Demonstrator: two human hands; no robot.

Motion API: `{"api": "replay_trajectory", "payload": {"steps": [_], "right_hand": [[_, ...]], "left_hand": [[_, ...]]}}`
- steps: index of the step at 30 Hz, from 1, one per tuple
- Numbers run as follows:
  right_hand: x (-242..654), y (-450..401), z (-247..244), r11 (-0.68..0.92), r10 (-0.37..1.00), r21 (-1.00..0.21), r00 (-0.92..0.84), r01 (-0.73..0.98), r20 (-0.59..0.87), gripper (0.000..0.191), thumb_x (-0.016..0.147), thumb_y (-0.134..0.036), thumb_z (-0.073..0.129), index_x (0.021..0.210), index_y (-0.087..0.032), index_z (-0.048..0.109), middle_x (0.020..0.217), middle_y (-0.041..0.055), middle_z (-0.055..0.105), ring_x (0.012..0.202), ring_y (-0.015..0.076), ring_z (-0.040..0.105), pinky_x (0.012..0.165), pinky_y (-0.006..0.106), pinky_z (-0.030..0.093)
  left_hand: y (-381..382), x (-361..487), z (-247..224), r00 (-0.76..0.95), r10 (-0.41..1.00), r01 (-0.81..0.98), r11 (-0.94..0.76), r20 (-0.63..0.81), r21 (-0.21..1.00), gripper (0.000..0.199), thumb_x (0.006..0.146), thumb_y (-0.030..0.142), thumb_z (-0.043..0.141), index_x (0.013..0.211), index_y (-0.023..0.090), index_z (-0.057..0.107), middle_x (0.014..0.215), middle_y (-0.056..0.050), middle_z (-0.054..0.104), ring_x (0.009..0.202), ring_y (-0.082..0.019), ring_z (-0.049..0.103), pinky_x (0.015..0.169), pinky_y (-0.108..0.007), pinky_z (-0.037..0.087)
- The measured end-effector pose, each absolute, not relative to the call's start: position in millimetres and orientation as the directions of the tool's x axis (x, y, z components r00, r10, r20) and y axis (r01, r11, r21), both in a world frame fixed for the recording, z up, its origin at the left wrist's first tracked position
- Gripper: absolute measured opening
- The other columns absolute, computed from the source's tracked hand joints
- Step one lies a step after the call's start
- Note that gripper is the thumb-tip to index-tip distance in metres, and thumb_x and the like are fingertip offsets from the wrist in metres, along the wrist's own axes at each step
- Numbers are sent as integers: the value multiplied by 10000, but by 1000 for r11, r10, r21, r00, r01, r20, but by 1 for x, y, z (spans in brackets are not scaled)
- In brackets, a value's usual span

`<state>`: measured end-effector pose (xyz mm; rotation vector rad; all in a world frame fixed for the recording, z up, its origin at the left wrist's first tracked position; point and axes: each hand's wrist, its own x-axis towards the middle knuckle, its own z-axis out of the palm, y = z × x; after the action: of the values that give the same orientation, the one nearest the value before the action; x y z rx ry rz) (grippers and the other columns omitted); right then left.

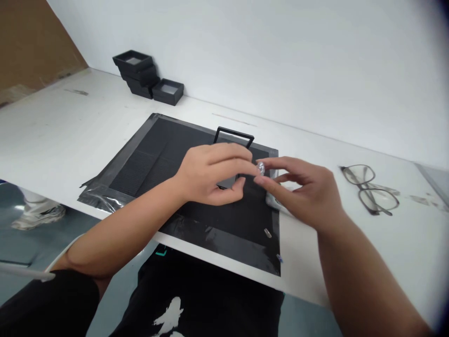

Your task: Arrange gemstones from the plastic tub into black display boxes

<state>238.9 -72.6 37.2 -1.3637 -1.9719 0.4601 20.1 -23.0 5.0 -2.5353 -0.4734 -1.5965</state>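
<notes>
Between the thumb and index finger of my right hand point(303, 189) is a small clear, shiny piece point(260, 167). My left hand point(217, 174) reaches in from the left, its index fingertip at or very near that piece, its thumb apart below and nothing visible in its grasp. Behind my left hand a black-framed box with a clear window point(234, 136) stands open on the black mat point(182, 140); the hand hides much of it. A whitish object point(277, 202), partly covered by my right hand, lies at the mat's right edge.
Stacked black boxes point(136, 75) and a single black box point(169, 91) are at the back left by the wall. Glasses point(370, 187) lie at the right on the white table point(42, 126). Two small bits point(267, 233) rest near the mat's front right corner.
</notes>
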Motion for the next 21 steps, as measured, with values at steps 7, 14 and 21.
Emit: {"api": "replay_trajectory", "payload": {"steps": [7, 14, 21], "right_hand": [[226, -27, 38, 358, 933, -121, -359, 926, 14, 354, 888, -499, 581, 1127, -287, 733, 1084, 46, 760, 919, 269, 700, 668, 362, 509], [208, -14, 28, 342, 934, 93, -327, 935, -143, 402, 912, -511, 482, 1117, -272, 733, 1073, 61, 753, 842, 256, 667, 556, 329, 351], [211, -20, 27, 245, 952, 11, -238, 969, -194, 423, 913, -537, 484, 1205, -328, 709, 907, 23, 759, 706, 207, 633, 567, 317, 348]], "left_hand": [[-13, 13, 8, 157, 349, 482, -844, 924, 237, 216, 880, 263, 502, 1077, 242, 588, 1011, -27, 686, 805, -138, 629, 722, -316, 547], [-15, 14, 5, 226, 565, 595, -725, 793, 347, 316, 846, 269, 517, 1143, 187, 592, 1160, -80, 681, 1051, -211, 636, 889, -361, 485], [-14, 15, 4, 297, 677, 612, -676, 674, 410, 294, 904, 294, 512, 1147, 163, 612, 1163, -83, 664, 1099, -232, 587, 1030, -387, 436]]}}
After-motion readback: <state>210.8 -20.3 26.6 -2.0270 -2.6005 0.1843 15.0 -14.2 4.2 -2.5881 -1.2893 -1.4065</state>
